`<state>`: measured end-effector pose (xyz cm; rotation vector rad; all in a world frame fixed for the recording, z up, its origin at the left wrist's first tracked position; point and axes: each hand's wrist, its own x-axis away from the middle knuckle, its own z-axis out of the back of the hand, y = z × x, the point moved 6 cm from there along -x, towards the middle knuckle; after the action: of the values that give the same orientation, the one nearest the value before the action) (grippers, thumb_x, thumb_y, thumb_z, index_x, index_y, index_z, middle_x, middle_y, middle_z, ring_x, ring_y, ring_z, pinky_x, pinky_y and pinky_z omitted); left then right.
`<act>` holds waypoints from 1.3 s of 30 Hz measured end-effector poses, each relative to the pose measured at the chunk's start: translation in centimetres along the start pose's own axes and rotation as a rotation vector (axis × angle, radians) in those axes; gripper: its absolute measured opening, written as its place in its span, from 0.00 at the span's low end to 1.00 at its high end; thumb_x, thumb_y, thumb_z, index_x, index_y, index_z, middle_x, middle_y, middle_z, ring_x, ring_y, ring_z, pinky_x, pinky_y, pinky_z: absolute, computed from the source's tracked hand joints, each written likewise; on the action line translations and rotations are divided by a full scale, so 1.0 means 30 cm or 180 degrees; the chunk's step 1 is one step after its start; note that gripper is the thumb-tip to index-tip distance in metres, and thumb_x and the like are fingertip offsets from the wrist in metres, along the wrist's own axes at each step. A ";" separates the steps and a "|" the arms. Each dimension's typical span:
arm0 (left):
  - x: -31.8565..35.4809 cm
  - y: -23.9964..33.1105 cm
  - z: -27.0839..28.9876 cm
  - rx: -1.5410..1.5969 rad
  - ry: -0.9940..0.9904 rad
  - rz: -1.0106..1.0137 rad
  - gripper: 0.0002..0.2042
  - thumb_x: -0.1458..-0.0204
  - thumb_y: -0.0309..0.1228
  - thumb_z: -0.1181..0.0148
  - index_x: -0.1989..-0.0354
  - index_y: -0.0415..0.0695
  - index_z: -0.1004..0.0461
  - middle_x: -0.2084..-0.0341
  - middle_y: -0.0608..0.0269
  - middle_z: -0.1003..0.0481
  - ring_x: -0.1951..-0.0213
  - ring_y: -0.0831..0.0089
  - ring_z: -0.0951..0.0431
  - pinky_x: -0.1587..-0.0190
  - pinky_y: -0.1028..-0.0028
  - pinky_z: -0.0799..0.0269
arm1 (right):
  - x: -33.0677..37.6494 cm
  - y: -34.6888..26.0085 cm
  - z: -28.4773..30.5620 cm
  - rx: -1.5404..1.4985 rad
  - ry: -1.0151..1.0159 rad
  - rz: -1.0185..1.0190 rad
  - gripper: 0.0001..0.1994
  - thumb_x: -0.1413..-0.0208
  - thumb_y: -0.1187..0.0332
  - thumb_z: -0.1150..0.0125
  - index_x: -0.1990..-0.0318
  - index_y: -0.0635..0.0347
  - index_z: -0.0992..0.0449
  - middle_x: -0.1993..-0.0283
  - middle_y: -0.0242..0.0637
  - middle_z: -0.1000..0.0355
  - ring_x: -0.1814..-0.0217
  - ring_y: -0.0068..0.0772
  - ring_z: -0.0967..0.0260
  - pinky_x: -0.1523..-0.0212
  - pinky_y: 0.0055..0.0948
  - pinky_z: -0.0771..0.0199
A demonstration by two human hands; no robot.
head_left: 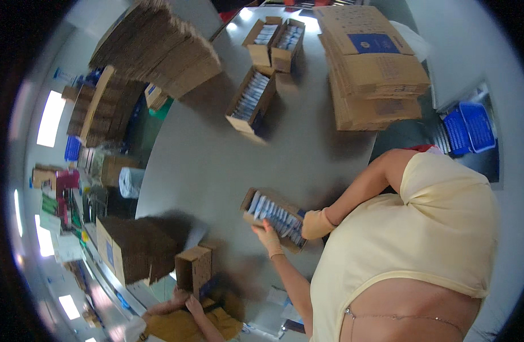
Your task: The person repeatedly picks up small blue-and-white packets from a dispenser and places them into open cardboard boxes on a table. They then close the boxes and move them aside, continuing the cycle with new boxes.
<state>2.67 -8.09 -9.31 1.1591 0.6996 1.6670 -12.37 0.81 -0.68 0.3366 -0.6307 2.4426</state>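
Observation:
Near the middle of the table sits a narrow brown cardboard box (252,195) without its top closed, packed with a row of white-and-blue packets (273,213) standing on edge. My left hand (266,236) grips the box's near side, thumb over the rim by the packets and fingers along the outer wall. At the box's right end is my right hand (316,225), in a beige glove; its fingertips are hidden at the box and packets, so their closing does not show. Similar beige material shows around my left wrist.
Three packet-filled boxes (252,102) stand farther up the grey table (199,154). Stacks of flattened cartons rise at far left (159,51), far right (370,74) and near left (134,251). At lower left a co-worker's hands (188,302) hold a carton (193,268). Blue baskets (470,128) stand right.

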 end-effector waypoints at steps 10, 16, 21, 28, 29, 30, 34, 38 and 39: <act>-0.121 0.434 -0.380 0.0221 -0.1054 -0.1022 0.20 0.39 0.34 0.51 0.41 0.37 0.37 0.43 0.51 0.36 0.41 0.58 0.36 0.40 0.66 0.39 | 0.333 0.756 0.184 -0.0485 0.2724 -0.3300 0.05 0.54 0.68 0.42 0.74 0.59 0.25 0.76 0.45 0.26 0.75 0.46 0.26 0.75 0.44 0.27; 0.023 0.283 -0.278 -0.0360 -0.1338 -0.0694 0.18 0.41 0.31 0.50 0.45 0.33 0.34 0.48 0.51 0.31 0.49 0.65 0.30 0.45 0.68 0.35 | 0.427 1.244 0.401 -0.1148 0.3320 -0.5509 0.25 0.45 0.73 0.52 0.38 0.58 0.44 0.33 0.47 0.48 0.53 0.45 0.30 0.58 0.41 0.30; 0.022 0.157 -0.352 -0.0142 -0.1622 -0.0449 0.18 0.41 0.31 0.49 0.46 0.32 0.34 0.50 0.52 0.31 0.51 0.67 0.29 0.47 0.70 0.34 | 0.411 1.071 0.432 -0.0462 0.4554 -0.5402 0.30 0.48 0.74 0.49 0.36 0.59 0.48 0.32 0.44 0.49 0.37 0.42 0.42 0.47 0.40 0.35; 0.002 0.955 -0.460 0.0061 -0.1004 -0.2237 0.19 0.40 0.35 0.50 0.46 0.33 0.34 0.49 0.48 0.31 0.47 0.60 0.31 0.44 0.66 0.35 | 0.701 0.345 0.687 0.0486 0.4294 -0.1780 0.10 0.47 0.67 0.45 0.56 0.50 0.27 0.54 0.27 0.27 0.62 0.34 0.27 0.65 0.36 0.27; 0.037 1.079 -0.514 0.0077 -0.1147 -0.2474 0.19 0.40 0.34 0.51 0.45 0.33 0.35 0.49 0.49 0.31 0.47 0.61 0.31 0.45 0.66 0.35 | 0.856 0.278 0.745 0.1112 0.4452 -0.1957 0.08 0.48 0.66 0.45 0.60 0.50 0.26 0.59 0.28 0.26 0.63 0.30 0.27 0.65 0.32 0.28; 0.080 1.186 -0.553 0.0081 -0.1244 -0.2710 0.20 0.40 0.34 0.51 0.44 0.33 0.35 0.49 0.49 0.32 0.46 0.61 0.31 0.45 0.66 0.35 | 0.979 0.310 0.739 0.0853 0.4222 -0.2691 0.09 0.49 0.65 0.44 0.60 0.50 0.26 0.61 0.30 0.27 0.60 0.33 0.28 0.62 0.34 0.29; 0.215 1.426 -0.802 0.0140 -0.2471 -0.2765 0.27 0.41 0.33 0.48 0.36 0.34 0.45 0.44 0.56 0.36 0.45 0.68 0.36 0.42 0.72 0.43 | 1.492 0.374 0.685 0.0962 0.4130 -0.6079 0.26 0.51 0.52 0.39 0.49 0.59 0.34 0.53 0.43 0.31 0.51 0.43 0.32 0.55 0.41 0.30; 0.277 1.511 -1.013 -0.0471 -0.2903 -0.2510 0.36 0.47 0.47 0.43 0.35 0.41 0.47 0.37 0.42 0.47 0.37 0.49 0.44 0.38 0.57 0.42 | 1.574 0.462 0.526 -0.0983 0.3147 -0.6324 0.29 0.49 0.47 0.42 0.51 0.64 0.32 0.55 0.44 0.29 0.52 0.42 0.30 0.56 0.40 0.29; 0.277 1.506 -1.033 -0.0663 -0.2564 -0.2308 0.36 0.48 0.47 0.43 0.35 0.41 0.47 0.37 0.41 0.46 0.37 0.48 0.44 0.39 0.57 0.42 | 1.535 0.459 0.532 -0.1020 0.3116 -0.6297 0.29 0.49 0.46 0.43 0.51 0.64 0.32 0.55 0.44 0.29 0.51 0.42 0.31 0.54 0.40 0.29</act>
<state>-43.76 -15.74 19.94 1.1147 0.3377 0.5660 -55.75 4.92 25.13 -0.3135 -0.0124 0.3814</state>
